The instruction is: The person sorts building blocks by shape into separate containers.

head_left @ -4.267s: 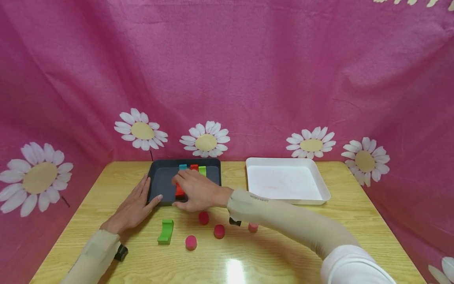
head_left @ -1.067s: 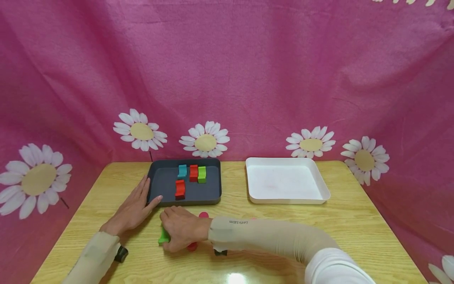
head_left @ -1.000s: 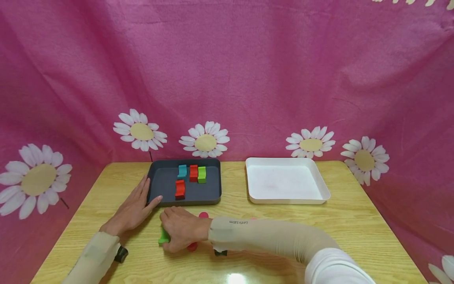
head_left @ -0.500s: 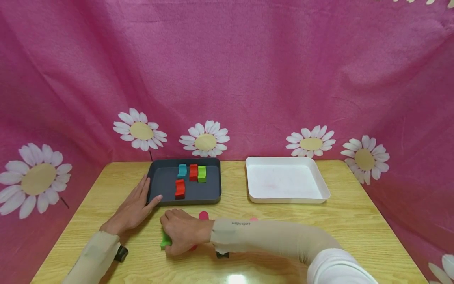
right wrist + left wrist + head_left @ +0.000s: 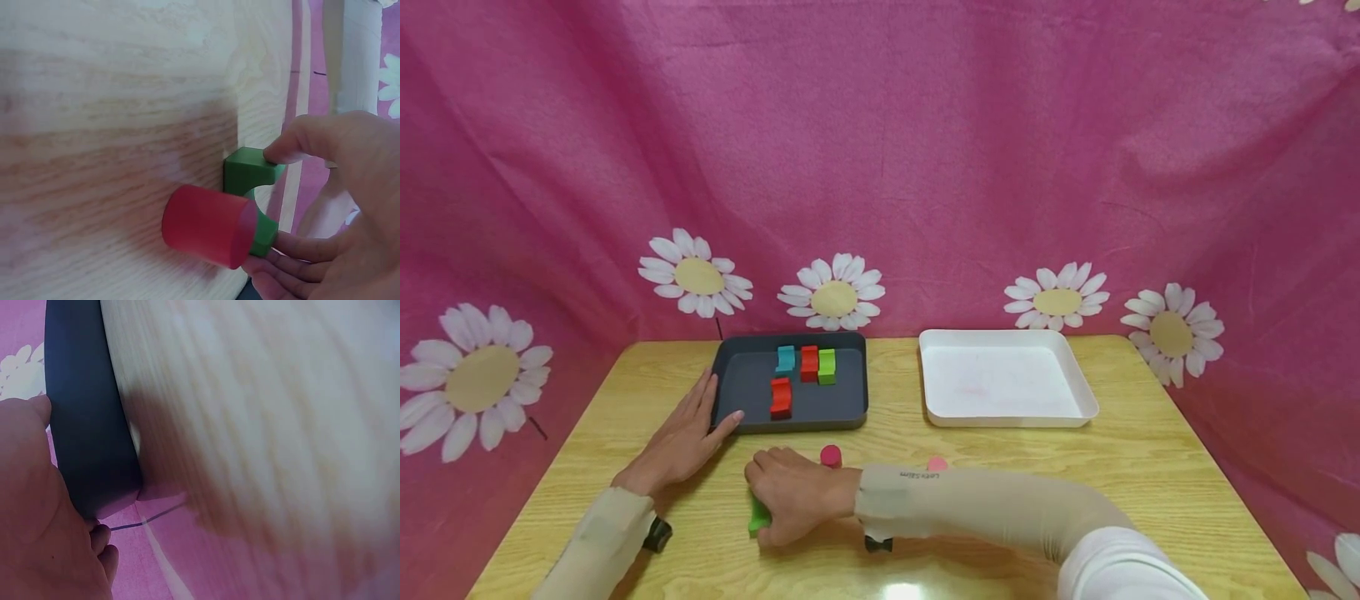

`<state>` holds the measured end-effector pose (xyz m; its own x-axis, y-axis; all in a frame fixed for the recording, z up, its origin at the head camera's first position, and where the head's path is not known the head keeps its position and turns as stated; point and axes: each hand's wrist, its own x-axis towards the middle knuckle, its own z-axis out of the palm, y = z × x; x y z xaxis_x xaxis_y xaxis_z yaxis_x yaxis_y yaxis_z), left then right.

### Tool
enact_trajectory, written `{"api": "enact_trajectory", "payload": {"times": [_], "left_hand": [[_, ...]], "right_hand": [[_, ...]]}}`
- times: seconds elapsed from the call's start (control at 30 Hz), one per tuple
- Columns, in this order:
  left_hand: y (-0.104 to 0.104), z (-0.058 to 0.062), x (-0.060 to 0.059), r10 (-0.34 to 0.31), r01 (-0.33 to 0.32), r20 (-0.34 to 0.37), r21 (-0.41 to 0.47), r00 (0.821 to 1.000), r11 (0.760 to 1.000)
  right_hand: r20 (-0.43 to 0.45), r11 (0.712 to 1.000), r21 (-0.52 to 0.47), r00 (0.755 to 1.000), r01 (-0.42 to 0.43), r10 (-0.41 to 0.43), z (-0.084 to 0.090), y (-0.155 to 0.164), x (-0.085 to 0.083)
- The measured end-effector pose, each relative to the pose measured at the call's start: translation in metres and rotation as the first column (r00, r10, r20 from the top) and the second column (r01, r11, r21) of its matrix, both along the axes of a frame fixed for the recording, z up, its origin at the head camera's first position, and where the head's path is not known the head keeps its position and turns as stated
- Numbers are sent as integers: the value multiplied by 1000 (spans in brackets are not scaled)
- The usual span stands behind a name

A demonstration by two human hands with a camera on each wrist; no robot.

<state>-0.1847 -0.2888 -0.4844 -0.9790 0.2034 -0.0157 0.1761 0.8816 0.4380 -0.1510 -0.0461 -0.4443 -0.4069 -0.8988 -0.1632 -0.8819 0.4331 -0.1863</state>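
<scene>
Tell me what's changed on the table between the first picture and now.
The right hand left the dark tray, letting go of the red block that now lies there, and came back toward the near edge, where it grips the green arch block beside a pink cylinder. Unchanged: the left hand against the tray's corner, the three blocks at its back, the white tray.

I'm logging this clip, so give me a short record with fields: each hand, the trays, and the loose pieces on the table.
left hand: flat on the table, fingers straight against the dark tray side
right hand: pinches the green arch block on the table
dark tray contents: blue block, red block, green block, red arch block
white tray: holds nothing
loose pieces: red cylinder beside the green arch block, another red cylinder, pink cylinder
surface: wooden table
</scene>
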Motion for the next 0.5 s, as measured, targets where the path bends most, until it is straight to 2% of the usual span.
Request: {"api": "enact_trajectory", "payload": {"times": [0.17, 0.5], "left_hand": [[0, 0, 0, -1, 1, -7, -5, 1000, 1000], [0, 0, 1, -1, 1, -5, -2, 1000, 1000]], "right_hand": [[1, 1000, -12, 1000, -9, 9, -1, 3, 2], [65, 997, -73, 998, 11, -6, 1, 14, 3]]}}
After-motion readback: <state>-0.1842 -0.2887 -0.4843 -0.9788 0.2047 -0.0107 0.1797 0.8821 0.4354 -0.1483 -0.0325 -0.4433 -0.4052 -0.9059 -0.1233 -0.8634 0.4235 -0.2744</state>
